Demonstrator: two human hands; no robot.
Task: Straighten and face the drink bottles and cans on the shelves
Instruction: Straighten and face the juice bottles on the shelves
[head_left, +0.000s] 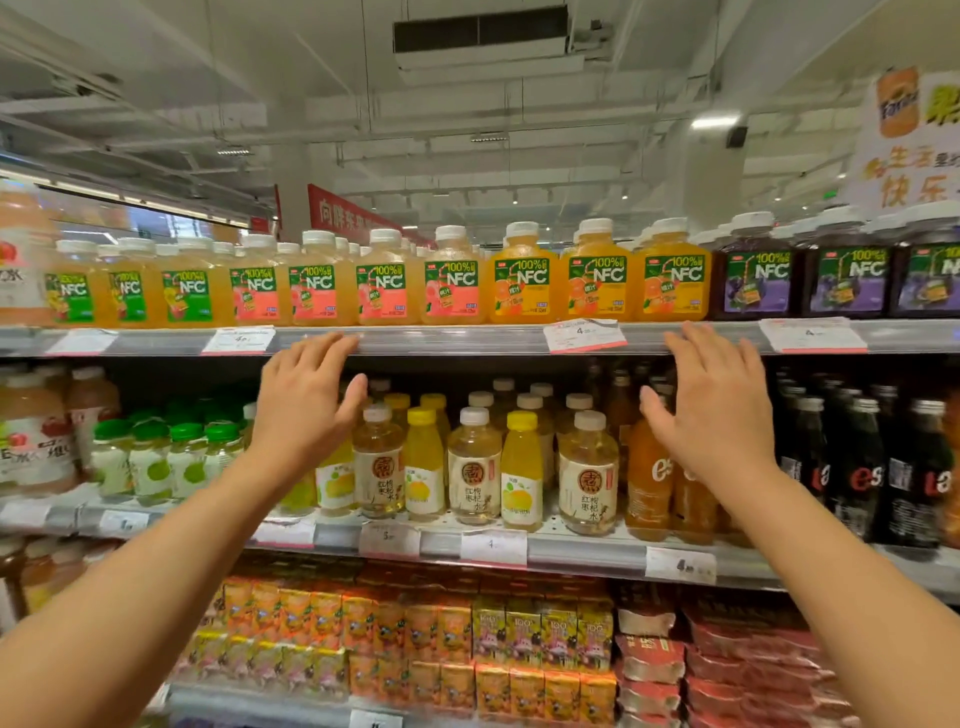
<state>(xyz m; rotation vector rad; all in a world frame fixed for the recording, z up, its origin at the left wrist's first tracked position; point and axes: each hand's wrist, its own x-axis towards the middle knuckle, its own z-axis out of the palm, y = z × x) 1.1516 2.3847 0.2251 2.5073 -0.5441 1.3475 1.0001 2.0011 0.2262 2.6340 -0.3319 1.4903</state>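
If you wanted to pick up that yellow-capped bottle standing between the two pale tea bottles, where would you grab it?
Probably by the neck just under its cap, coming from the front and above. The yellow-capped bottle stands upright in the front row, tight between neighbours, so its sides are blocked; only its top and front are free.

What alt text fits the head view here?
Both open hands, left hand and right hand, reach up toward the top shelf edge below a row of NFC juice bottles. Smaller bottles fill the shelf beneath.
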